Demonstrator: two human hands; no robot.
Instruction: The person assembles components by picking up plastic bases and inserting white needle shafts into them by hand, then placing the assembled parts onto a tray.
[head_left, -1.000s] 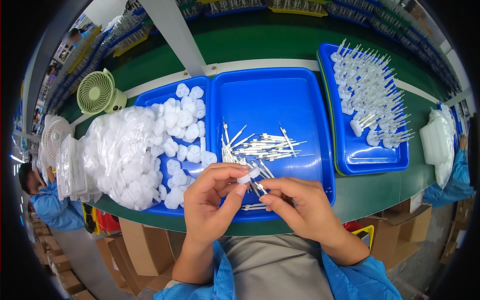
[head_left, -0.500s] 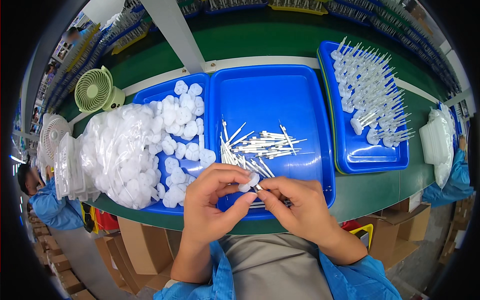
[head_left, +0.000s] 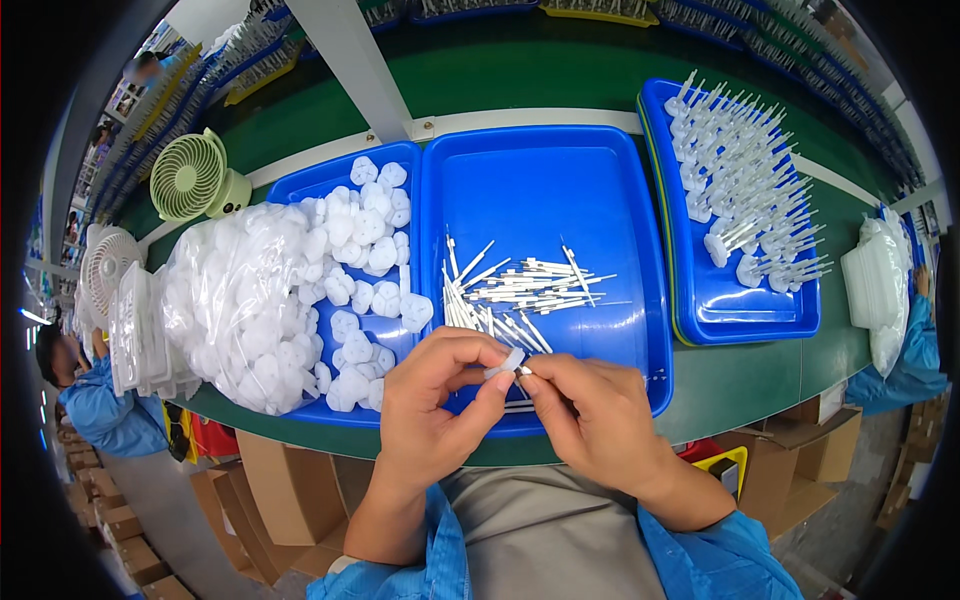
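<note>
my 2 bare forearms [head_left: 390, 512] angle in toward each other. my left hand [head_left: 437, 402] has its fingers curled, thumb and index finger closed in a pinch; my right hand [head_left: 605, 415] pinches likewise, its fingertips [head_left: 541, 365] just beside the left's.

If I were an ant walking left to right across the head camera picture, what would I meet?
White fan → clear bag of white rounded pieces → left hand → pinched white piece → right hand → blue tray of upright white stems → plastic-wrapped white bundle.
</note>
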